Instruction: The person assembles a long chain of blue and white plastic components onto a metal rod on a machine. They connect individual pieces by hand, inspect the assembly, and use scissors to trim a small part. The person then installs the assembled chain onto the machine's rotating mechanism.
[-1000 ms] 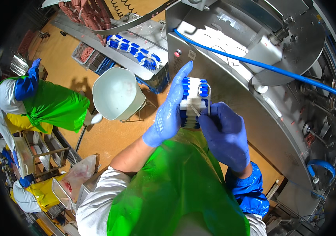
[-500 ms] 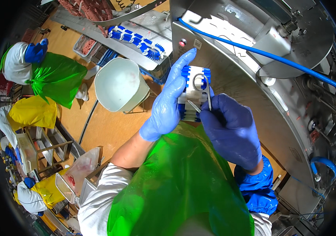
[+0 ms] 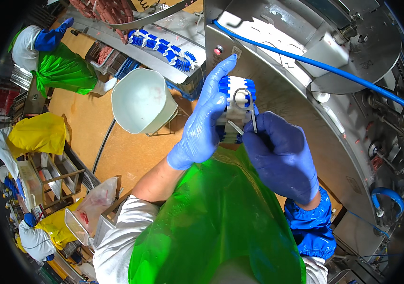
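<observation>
In front of my chest, my left hand (image 3: 201, 125), in a blue-violet glove, holds a piece of blue and white plastic link chain (image 3: 237, 111). The thumb lies along its near side, with one finger stretched out past it. My right hand (image 3: 282, 154), gloved alike, is closed at the chain's lower right, pinching a thin bent metal tool (image 3: 253, 116). One end of this tool curves round in a loop over the white links, and a short straight tip shows lower down. The right fingertips are partly hidden.
A longer blue and white chain (image 3: 161, 47) lies on the metal table (image 3: 190, 26), near hanging sausages (image 3: 109, 14). A pale tub (image 3: 143, 102) stands left. The steel machine (image 3: 277, 104), with a blue hose (image 3: 306, 59), fills the right. Co-workers in green (image 3: 65, 71) and yellow aprons (image 3: 36, 137) are leftward.
Both my hands keep their hold, and the metal tool has shifted only slightly against the chain. The co-worker in the green apron has moved, with an arm now stretched out.
</observation>
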Action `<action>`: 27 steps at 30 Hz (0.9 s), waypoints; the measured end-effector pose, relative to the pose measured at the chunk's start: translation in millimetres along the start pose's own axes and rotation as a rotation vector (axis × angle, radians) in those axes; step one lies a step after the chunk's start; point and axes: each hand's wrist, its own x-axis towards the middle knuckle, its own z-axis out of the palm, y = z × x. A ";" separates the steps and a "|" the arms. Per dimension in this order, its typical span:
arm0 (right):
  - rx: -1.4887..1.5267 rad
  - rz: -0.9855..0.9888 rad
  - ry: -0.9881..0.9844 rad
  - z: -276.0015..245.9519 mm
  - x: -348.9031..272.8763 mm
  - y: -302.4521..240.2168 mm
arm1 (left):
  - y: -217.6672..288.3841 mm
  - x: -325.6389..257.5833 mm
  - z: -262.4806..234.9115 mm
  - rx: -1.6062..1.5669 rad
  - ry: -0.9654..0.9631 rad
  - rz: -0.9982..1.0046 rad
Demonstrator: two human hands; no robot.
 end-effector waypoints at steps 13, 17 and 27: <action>-0.073 -0.010 -0.033 -4.0 5.6 0.3 | -4.7 2.2 0.0 0.171 -0.053 0.132; -0.088 -0.189 -0.007 -3.2 11.6 7.2 | -8.4 4.6 -0.4 0.217 -0.053 0.169; -0.022 -0.059 -0.098 -7.0 20.4 12.1 | -22.0 12.2 -14.4 0.284 -0.180 0.296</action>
